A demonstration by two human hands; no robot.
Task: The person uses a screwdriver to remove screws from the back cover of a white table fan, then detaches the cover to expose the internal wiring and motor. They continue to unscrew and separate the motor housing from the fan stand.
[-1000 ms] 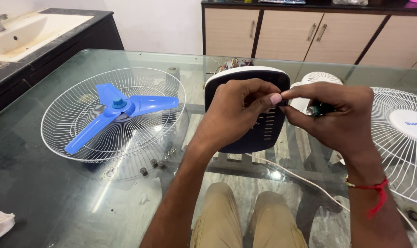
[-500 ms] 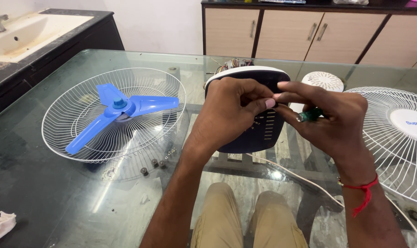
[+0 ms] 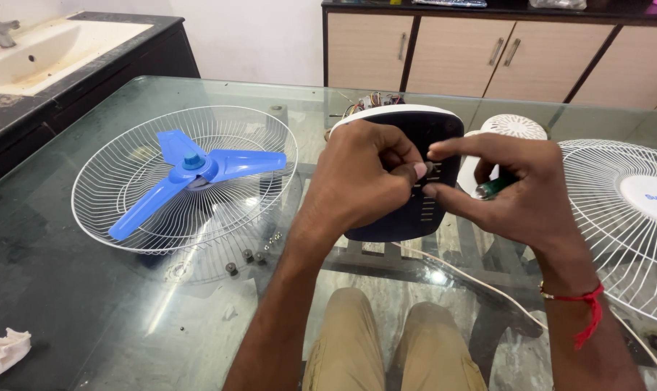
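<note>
My left hand (image 3: pixel 364 177) and my right hand (image 3: pixel 513 192) meet fingertip to fingertip over a dark blue fan base (image 3: pixel 415 210) with a white rim and vent slots, standing on the glass table (image 3: pixel 111 304). My left thumb and forefinger pinch something tiny, too small to make out. Tucked in my right palm is a green-handled screwdriver (image 3: pixel 492 188), while that hand's forefinger and thumb reach toward the left fingertips. A red thread circles my right wrist.
A white wire fan guard (image 3: pixel 125 217) holding a blue three-blade propeller (image 3: pixel 191 174) lies at left, with several screws (image 3: pixel 245 257) beside it. Another guard (image 3: pixel 625 232) lies at right, a white motor cover (image 3: pixel 513 127) behind. A white cord (image 3: pixel 480 282) runs underneath. A sink is at far left.
Both hands have dropped slightly over the fan base. My right forefinger has moved closer to the left fingertips and the screwdriver handle has tilted lower in my palm.
</note>
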